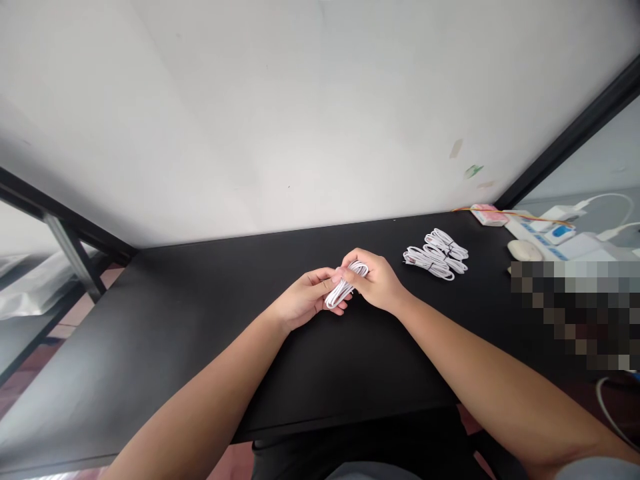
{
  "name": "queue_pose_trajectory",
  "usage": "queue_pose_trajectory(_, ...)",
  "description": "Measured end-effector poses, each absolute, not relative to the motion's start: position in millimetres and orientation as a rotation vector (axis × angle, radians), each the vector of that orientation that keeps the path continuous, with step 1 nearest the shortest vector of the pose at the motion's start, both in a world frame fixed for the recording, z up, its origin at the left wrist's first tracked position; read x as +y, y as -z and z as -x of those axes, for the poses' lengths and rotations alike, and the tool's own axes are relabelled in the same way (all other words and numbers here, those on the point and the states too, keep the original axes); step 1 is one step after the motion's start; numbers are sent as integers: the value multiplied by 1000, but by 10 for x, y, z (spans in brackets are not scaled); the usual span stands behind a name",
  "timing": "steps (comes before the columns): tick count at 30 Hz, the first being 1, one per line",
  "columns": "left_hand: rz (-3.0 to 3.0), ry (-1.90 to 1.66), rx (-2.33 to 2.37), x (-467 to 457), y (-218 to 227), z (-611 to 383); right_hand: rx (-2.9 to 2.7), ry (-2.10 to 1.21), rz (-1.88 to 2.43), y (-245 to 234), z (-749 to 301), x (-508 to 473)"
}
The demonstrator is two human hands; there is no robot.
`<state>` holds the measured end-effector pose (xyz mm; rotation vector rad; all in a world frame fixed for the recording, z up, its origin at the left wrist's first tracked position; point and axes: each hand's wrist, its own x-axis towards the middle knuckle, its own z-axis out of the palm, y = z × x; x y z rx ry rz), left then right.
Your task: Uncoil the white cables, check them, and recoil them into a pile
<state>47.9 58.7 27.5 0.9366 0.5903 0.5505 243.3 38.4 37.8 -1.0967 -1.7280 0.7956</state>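
Observation:
Above the black table, a coiled white cable [340, 293] is gripped between both of my hands. My left hand [309, 295] has its thumb on the near side of the coil, with the other fingers curled behind and under it. From the right, my right hand [374, 280] pinches the upper part of the same bundle. The fingertips of both hands meet at its middle, so whether a tie is there is hidden. Several more white cable bundles [436, 255], bound with dark ties, lie on the table to the right of my right hand.
The black table [190, 313] runs along a white wall [260, 120]. At the right stand a white power strip [535, 233] with plugged-in adapters, a white computer mouse [525, 251] and a pink-and-white box [489, 215]. A blurred-out patch covers the far right. Black frame posts border both sides.

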Motion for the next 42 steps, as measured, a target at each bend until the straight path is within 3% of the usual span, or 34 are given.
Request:
queue_pose_trajectory(17, -991, -536, 613, 578, -291, -461, -1766, -930, 1119, -427, -2403, 342)
queue_pose_trajectory(27, -1110, -544, 747, 555, -331, -504, -1902, -785, 1177, -362, -2439, 395)
queue_pose_trajectory(42, -1217, -686, 742, 480, -252, -608, -1931, -837, 1237, -378, -2384, 368)
